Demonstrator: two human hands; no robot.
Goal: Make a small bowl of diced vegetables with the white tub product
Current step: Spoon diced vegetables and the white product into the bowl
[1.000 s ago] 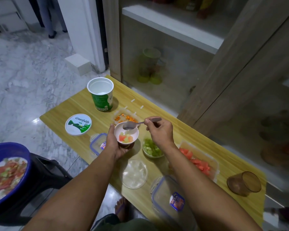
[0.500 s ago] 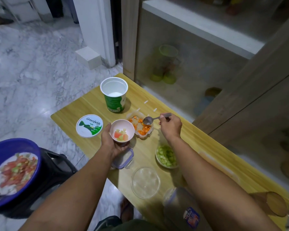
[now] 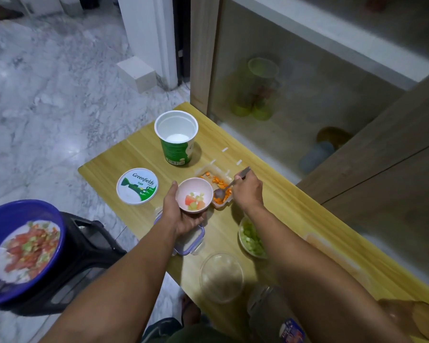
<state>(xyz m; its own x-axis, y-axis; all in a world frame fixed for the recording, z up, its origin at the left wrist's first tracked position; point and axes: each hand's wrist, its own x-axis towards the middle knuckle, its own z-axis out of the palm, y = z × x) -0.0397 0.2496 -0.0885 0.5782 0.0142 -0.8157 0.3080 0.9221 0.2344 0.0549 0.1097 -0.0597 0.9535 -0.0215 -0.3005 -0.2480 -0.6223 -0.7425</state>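
My left hand (image 3: 181, 216) cups a small pink bowl (image 3: 207, 191) from below, just above the low wooden table (image 3: 134, 154); a few red and green vegetable cubes lie in it. My right hand (image 3: 248, 190) grips a metal spoon (image 3: 221, 193), whose bowl dips into a clear container of diced carrot (image 3: 219, 186) right beside the pink bowl. The open white and green tub (image 3: 176, 138) stands behind, with white product at its bottom. Its lid (image 3: 137, 186) lies flat to the left.
A bowl of diced green vegetable (image 3: 252, 237) sits under my right forearm. A clear round lid (image 3: 221, 276) and a blue-clip container (image 3: 191, 240) lie near the front edge. At left, a blue bowl of mixed salad (image 3: 22, 246) rests on a black stool (image 3: 89, 253). A glass cabinet (image 3: 295, 82) backs the table.
The spoon has gone from above the pink bowl over to the carrot container and dipped into it. The left hand has kept hold of the bowl, shifting it slightly left.
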